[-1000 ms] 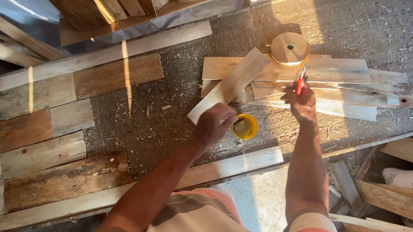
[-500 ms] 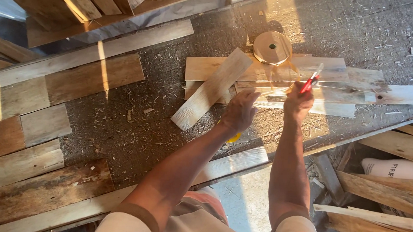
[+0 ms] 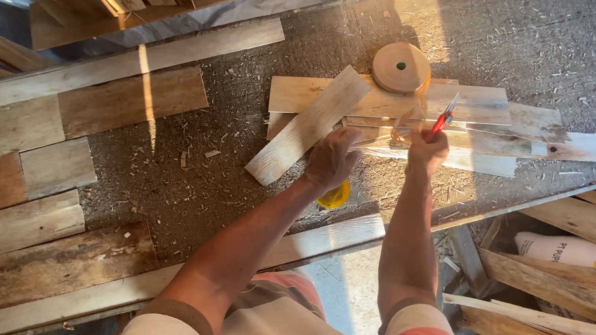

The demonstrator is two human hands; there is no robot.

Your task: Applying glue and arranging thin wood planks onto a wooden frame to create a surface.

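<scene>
Right hand (image 3: 426, 151) is closed around a red-handled utility knife (image 3: 443, 119), blade pointing up and away from me, tip over the stack of wooden slats (image 3: 495, 107). Left hand (image 3: 331, 159) sits just beside it to the left, fingers curled down onto the near edge of the same stack; whether it grips anything I cannot tell, since the palm is hidden. Partly hidden below the left hand: a yellow object (image 3: 335, 196), kind unclear.

Head view, only one available. Beyond both hands, a tan roll of tape (image 3: 401, 67) rests on the far slats. One pale slat (image 3: 311, 125) lies diagonally across the stack's left end, just left of my left hand. Farther left, well apart: wider weathered boards (image 3: 72, 147) laid flat. Bench top (image 3: 243, 157) is littered with wood chips. Right of and below my right arm, off the bench: more rough slats (image 3: 553, 273) and a white bag (image 3: 569, 249).

Progress, as a judgement: slats are gathered but loose and uneven. I see no tape wrapped round them. Bundling looks not yet done; knife is out and in use near the roll.
</scene>
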